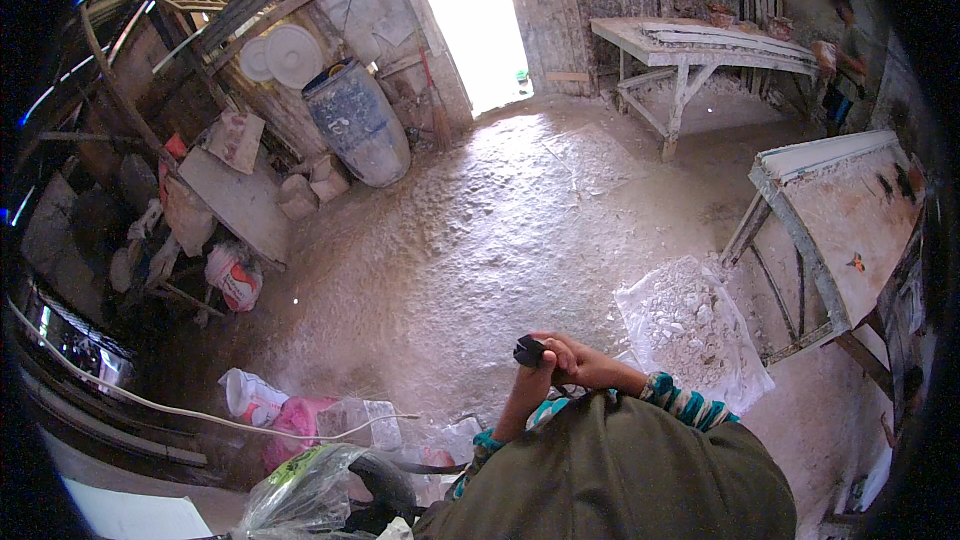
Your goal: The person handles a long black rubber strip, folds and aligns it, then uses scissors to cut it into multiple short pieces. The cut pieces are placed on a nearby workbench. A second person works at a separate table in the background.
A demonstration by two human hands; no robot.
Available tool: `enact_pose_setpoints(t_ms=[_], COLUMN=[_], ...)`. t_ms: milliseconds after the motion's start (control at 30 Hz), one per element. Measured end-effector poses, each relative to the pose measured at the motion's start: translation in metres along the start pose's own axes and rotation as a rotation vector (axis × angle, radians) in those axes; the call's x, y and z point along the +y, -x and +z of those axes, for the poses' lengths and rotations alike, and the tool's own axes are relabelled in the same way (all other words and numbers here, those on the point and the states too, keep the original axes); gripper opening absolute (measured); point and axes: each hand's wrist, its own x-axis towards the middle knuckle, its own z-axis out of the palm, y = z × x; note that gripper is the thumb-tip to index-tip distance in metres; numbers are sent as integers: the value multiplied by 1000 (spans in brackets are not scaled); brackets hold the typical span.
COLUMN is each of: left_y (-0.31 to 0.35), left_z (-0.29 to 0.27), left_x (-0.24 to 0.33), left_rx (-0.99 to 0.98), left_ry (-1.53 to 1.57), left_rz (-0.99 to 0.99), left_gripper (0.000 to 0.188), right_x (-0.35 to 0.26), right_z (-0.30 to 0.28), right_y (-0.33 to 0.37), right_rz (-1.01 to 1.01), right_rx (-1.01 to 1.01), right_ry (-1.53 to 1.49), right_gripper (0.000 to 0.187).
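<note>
My two hands are together in front of my body, low in the head view. My left hand (535, 374) is closed around a small black object (528, 350) whose kind I cannot make out. Against it, my right hand (577, 358) is closed too, its fingers curled at the same object and partly overlapping the left. Teal and white patterned sleeves cover both forearms, and dark olive cloth (620, 470) lies over my body below them.
A white sheet with broken pale lumps (685, 330) lies right of me, by a worktable (850, 230). Another table (690, 50) stands beyond, with a person (845, 65) near it. A blue barrel (355, 120) leans by the bright doorway (470, 20). A pale cable (200, 410) crosses the left.
</note>
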Motion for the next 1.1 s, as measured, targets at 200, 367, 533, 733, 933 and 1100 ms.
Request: enact_pose_setpoints(t_ms=[200, 367, 533, 733, 933, 1100], left_y=[-2, 1, 4, 7, 10, 14], left_z=[-5, -28, -37, -41, -45, -55], left_x=[20, 43, 62, 71, 83, 86], left_rx=[142, 263, 291, 333, 353, 393], left_ry=[243, 501, 550, 582, 598, 620], left_rz=[73, 168, 285, 336, 394, 419], left_gripper=[47, 47, 46, 46, 45, 43], right_x=[12, 18, 7, 14, 33, 15], right_z=[2, 3, 4, 3, -4, -3], right_y=[3, 0, 0, -1, 0, -3], right_rz=[119, 98, 99, 127, 86, 145], right_rx=[-78, 9, 59, 33, 78, -46], right_ry=[133, 499, 538, 660, 713, 682], right_gripper=[32, 24, 26, 27, 28, 30])
